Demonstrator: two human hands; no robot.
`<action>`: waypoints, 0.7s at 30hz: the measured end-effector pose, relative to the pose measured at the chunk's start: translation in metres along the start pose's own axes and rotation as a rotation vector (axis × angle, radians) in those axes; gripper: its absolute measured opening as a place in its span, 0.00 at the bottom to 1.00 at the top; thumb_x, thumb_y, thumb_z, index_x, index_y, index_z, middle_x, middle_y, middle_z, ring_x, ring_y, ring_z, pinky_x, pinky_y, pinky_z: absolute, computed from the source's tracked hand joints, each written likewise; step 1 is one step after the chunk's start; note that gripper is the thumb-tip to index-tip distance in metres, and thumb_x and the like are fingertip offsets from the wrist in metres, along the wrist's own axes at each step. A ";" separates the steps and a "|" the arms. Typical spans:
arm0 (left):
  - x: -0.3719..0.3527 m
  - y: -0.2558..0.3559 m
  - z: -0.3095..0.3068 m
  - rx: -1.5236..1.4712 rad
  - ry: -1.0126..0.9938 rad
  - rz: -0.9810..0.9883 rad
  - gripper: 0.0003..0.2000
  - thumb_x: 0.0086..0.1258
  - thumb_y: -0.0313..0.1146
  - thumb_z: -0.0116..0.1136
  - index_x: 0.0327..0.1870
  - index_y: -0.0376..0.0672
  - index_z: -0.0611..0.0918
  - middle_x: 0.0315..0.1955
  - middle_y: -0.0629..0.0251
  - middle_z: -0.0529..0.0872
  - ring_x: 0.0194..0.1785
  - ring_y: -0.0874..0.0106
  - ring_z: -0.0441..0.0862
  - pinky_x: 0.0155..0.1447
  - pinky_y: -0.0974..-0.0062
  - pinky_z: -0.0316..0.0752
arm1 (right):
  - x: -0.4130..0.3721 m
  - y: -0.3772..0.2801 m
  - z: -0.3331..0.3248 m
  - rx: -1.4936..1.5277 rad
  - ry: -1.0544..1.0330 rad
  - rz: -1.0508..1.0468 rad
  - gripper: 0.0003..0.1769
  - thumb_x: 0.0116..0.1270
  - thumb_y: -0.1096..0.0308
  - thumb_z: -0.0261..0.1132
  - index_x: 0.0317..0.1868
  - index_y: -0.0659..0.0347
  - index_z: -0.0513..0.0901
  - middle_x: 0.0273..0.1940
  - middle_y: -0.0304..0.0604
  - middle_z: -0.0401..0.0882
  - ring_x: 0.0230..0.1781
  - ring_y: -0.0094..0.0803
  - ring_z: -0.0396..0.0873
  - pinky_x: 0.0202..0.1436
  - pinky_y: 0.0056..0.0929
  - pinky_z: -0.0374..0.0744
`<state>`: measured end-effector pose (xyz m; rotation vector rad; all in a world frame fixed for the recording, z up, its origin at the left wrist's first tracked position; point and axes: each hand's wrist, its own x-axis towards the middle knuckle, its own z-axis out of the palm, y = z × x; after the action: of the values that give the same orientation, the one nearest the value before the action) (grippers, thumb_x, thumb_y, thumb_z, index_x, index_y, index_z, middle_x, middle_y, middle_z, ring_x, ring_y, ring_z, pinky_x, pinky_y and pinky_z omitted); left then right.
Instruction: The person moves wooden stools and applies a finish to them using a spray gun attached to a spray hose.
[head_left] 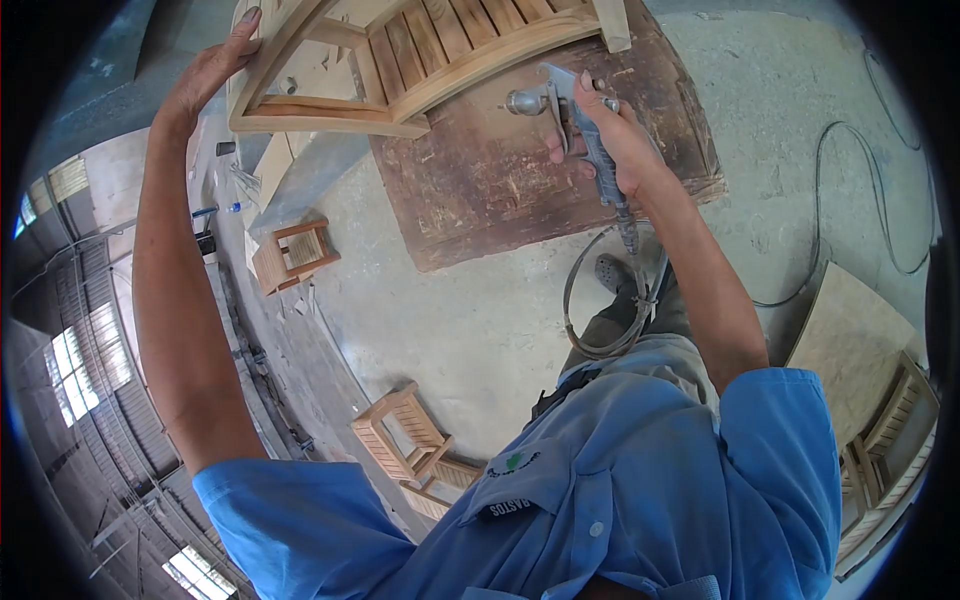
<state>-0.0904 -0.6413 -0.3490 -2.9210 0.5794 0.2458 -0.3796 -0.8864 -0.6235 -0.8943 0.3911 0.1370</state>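
Note:
My left hand (212,78) is closed on the edge of a slatted wooden chair (470,75) at the top of the view. Its thumb lies along the frame, and the other fingers are mostly hidden behind the wood. In my right hand (628,145) is a metal spray gun (590,130), its silver nozzle pointing left, just below the chair's slatted part. My fingers wrap round the grip near the trigger. An air hose (572,300) runs from the bottom of the grip and loops beside my leg. Under the chair lies a stained brown board (480,195).
Small wooden chairs stand on the floor at the left, one farther off (298,255) and another nearer (400,430). At the right, a plywood sheet (850,325) leans near more slatted furniture (885,440). A thin cable (820,210) curls across the concrete floor.

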 end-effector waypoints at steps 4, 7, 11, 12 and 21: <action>-0.007 0.004 0.006 -0.024 -0.009 0.018 0.56 0.52 0.83 0.37 0.66 0.36 0.73 0.66 0.49 0.72 0.72 0.57 0.65 0.78 0.50 0.46 | -0.012 -0.002 0.014 0.078 -0.108 -0.087 0.31 0.67 0.35 0.58 0.46 0.58 0.78 0.26 0.40 0.82 0.24 0.26 0.83 0.16 0.21 0.69; -0.014 0.010 0.015 -0.046 0.026 0.041 0.55 0.52 0.83 0.38 0.67 0.39 0.73 0.67 0.50 0.71 0.73 0.57 0.65 0.78 0.51 0.46 | -0.013 0.006 0.021 0.068 -0.122 -0.085 0.27 0.70 0.39 0.58 0.46 0.57 0.78 0.25 0.38 0.82 0.23 0.24 0.81 0.16 0.20 0.69; -0.017 0.009 0.024 -0.012 0.017 0.047 0.52 0.54 0.82 0.38 0.67 0.42 0.73 0.66 0.51 0.72 0.72 0.59 0.66 0.78 0.53 0.48 | -0.002 0.053 0.006 -0.096 0.008 0.018 0.24 0.72 0.43 0.57 0.42 0.58 0.79 0.24 0.36 0.80 0.21 0.22 0.79 0.15 0.20 0.68; -0.015 0.006 0.027 -0.044 0.030 0.069 0.51 0.56 0.81 0.39 0.67 0.42 0.74 0.66 0.52 0.73 0.72 0.59 0.66 0.77 0.56 0.50 | -0.001 0.066 -0.001 -0.148 0.051 0.044 0.24 0.72 0.43 0.57 0.41 0.58 0.80 0.23 0.36 0.80 0.20 0.22 0.78 0.15 0.20 0.68; -0.069 0.055 0.048 -0.232 0.102 -0.019 0.34 0.68 0.63 0.50 0.60 0.40 0.79 0.59 0.48 0.79 0.66 0.53 0.72 0.69 0.64 0.65 | -0.067 0.107 -0.023 -0.314 0.123 -0.098 0.20 0.73 0.50 0.58 0.38 0.59 0.80 0.23 0.33 0.79 0.18 0.16 0.72 0.16 0.20 0.66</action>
<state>-0.1810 -0.6579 -0.3896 -3.1771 0.5730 0.1723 -0.4775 -0.8347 -0.6893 -1.2334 0.4465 0.0540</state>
